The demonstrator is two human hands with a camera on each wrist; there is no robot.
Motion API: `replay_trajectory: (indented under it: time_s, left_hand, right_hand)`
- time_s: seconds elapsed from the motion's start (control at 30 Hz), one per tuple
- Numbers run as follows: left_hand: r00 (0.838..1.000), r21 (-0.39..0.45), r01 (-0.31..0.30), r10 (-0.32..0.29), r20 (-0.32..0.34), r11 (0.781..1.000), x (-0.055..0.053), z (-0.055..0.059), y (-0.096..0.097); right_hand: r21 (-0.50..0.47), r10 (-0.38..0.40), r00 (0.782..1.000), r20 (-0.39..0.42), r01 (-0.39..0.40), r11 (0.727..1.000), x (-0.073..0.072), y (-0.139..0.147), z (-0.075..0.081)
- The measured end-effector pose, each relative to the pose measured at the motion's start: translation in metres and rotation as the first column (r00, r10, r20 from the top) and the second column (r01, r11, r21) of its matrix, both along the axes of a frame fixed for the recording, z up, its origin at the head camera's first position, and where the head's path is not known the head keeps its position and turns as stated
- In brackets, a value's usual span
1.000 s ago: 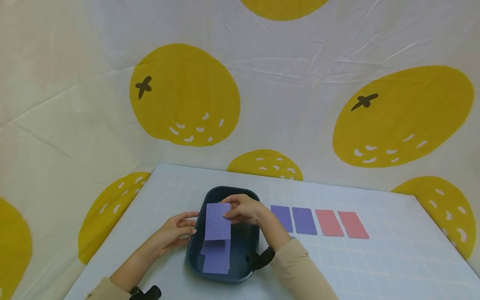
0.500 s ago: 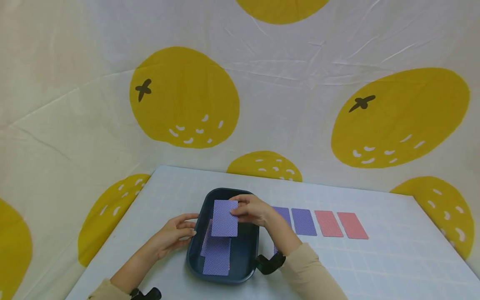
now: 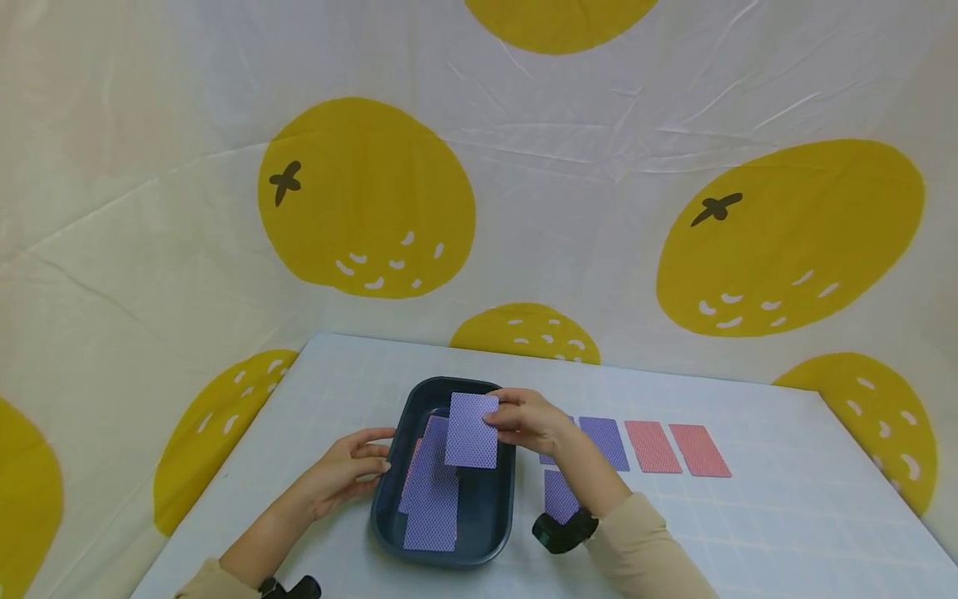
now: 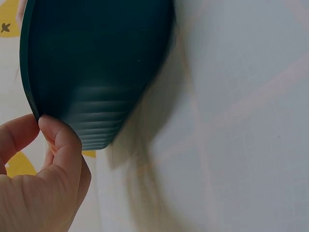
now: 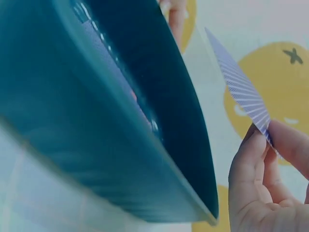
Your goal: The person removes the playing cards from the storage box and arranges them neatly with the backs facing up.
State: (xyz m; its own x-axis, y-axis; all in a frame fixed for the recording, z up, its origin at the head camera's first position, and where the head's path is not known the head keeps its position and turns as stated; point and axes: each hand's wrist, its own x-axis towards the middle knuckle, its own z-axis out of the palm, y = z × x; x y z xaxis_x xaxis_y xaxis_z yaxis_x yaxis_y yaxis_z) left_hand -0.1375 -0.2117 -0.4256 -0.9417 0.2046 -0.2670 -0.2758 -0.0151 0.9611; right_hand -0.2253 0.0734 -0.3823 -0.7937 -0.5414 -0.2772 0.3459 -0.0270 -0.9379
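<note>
My right hand [image 3: 530, 418] pinches a purple-patterned playing card [image 3: 471, 431] by its right edge, above the dark blue tray [image 3: 485, 559]. In the right wrist view the card [image 5: 244, 92] shows nearly edge-on between thumb and fingers, clear of the tray's wall. Inside the tray lie overlapping purple cards [image 3: 431, 526], with a sliver of red at their left side. At the tray's left rim is my left hand [image 3: 346, 472]. The left wrist view has its thumb and finger [image 4: 60, 133] pinching the rim of the tray [image 4: 104, 58].
Right of the tray, two purple cards and two red cards [image 3: 654, 447] lie in a row on the pale table [image 3: 748, 532]. Another purple card [image 3: 560, 496] lies below the row, partly covered by the right wrist camera [image 3: 561, 532]. A patterned cloth [image 3: 569, 216] hangs behind.
My right hand has moved right with the purple card, uncovering more of the cards in the tray. The left hand stays at the rim.
</note>
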Motion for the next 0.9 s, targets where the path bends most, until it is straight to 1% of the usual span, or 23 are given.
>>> replay_trajectory:
  time_s: [0.1,0.3,0.37,0.5,0.73,0.9]
  left_hand:
    - [1.0,-0.001,0.003,-0.003,-0.003,1.0,0.0,-0.001,0.0]
    - [1.0,0.008,0.005,-0.005,-0.005,1.0,0.0,-0.003,-0.001]
    - [1.0,0.013,0.008,-0.008,-0.009,1.0,-0.001,-0.004,-0.001]
    - [1.0,0.016,0.01,-0.01,-0.01,1.0,-0.002,-0.004,-0.002]
    - [1.0,0.012,0.006,-0.006,-0.001,1.0,-0.001,-0.003,-0.001]
    - [1.0,0.013,-0.002,0.002,0.006,1.0,-0.001,-0.002,-0.001]
  right_hand:
    - [0.001,-0.011,1.0,0.014,0.011,1.0,0.001,0.008,0.001]
    - [-0.056,0.005,0.999,0.035,-0.003,0.998,0.001,0.026,0.001]
    - [-0.073,0.017,1.0,0.023,-0.015,0.997,0.001,0.033,0.002]
    - [-0.079,0.023,1.0,-0.004,-0.023,0.997,0.001,0.046,0.002]
    - [-0.017,-0.02,1.0,-0.001,0.02,1.0,0.003,0.07,0.002]
    - [0.024,-0.035,0.999,0.001,0.035,0.999,0.006,0.085,0.002]
